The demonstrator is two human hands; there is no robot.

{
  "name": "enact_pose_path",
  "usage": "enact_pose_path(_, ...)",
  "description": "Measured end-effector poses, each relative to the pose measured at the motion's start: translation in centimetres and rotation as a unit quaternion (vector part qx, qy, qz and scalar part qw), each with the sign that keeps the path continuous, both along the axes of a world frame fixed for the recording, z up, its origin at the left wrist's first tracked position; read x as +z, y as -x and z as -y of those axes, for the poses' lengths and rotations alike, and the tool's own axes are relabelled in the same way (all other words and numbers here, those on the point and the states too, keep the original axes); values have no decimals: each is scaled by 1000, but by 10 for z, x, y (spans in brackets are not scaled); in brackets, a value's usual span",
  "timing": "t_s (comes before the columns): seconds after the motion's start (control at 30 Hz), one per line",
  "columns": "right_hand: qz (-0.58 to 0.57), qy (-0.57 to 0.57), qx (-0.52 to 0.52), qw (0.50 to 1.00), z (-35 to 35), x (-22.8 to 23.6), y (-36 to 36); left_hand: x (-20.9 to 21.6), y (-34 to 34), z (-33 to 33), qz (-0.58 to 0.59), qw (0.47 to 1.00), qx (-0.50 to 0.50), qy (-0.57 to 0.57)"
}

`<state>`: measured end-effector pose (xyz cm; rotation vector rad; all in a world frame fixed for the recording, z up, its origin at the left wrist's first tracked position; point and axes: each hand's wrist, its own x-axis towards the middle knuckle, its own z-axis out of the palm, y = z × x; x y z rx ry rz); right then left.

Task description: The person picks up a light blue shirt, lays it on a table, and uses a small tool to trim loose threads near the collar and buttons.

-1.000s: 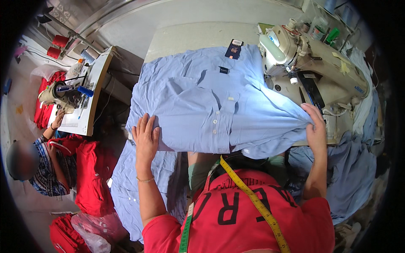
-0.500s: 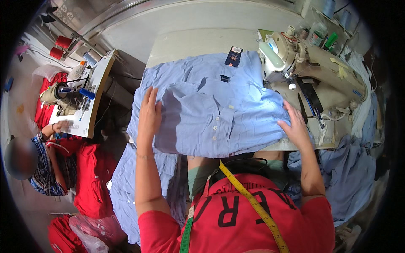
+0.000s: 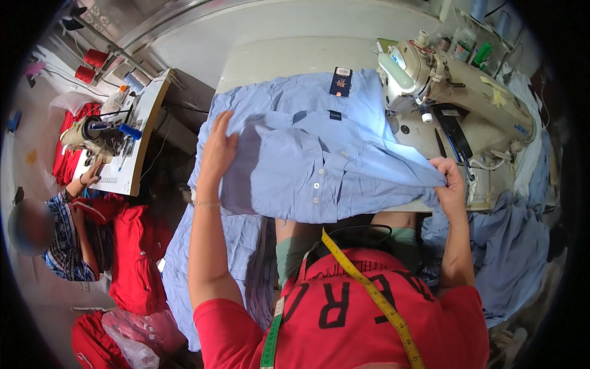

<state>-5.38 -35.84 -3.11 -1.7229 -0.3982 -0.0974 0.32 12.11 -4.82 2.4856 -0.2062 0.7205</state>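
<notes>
A light blue shirt (image 3: 276, 166) with a buttoned placket and a dark neck label lies across the table in front of me. It rests over more light blue cloth (image 3: 270, 92), on which a dark hang tag (image 3: 340, 82) lies at the far side. My left hand (image 3: 219, 152) is open, fingers stretched out, against the left side of the upper shirt. At the right, my right hand (image 3: 450, 184) pinches that shirt's edge and draws it taut toward the sewing machine (image 3: 455, 86). The fingertips under the cloth are hidden.
Blue garments (image 3: 209, 258) hang below the table's left front, more blue cloth (image 3: 510, 252) at right. A pen and scissors-like dark tools (image 3: 458, 144) lie by the machine. At far left, a co-worker's hand (image 3: 92, 174) is at another sewing machine (image 3: 89, 135), near red cloth (image 3: 132, 258).
My right hand has closed on the shirt's right edge and pulled it right, stretching the cloth into folds. My left hand stays at the left side. The co-worker's hand has moved toward their machine.
</notes>
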Motion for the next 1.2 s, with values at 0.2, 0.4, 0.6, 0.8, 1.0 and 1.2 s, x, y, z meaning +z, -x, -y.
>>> enact_pose_path(0.2, 45, 97, 37, 994, -7, 47, 10, -12, -35, -10, -105, 994, 0, -37)
enact_pose_path(0.4, 55, 199, 103, 973, -10, 59, 10, 1, -5, -10, 131, 981, 96, 103)
enact_pose_path(0.6, 328, 250, -182, 892, -80, 74, 4, 44, 9, -30, 166, 943, 82, 276)
enact_pose_path(0.8, 439, 287, -263, 810, -187, 90, -66, 67, -63, -60, 237, 947, 126, 177)
enact_pose_path(1.0, 368, 498, -164, 768, -190, -5, -107, -3, -65, -34, 14, 997, 66, -33)
enact_pose_path(1.2, 214, 461, 24, 861, -165, -26, -69, -36, 6, 13, -101, 985, 56, -131)
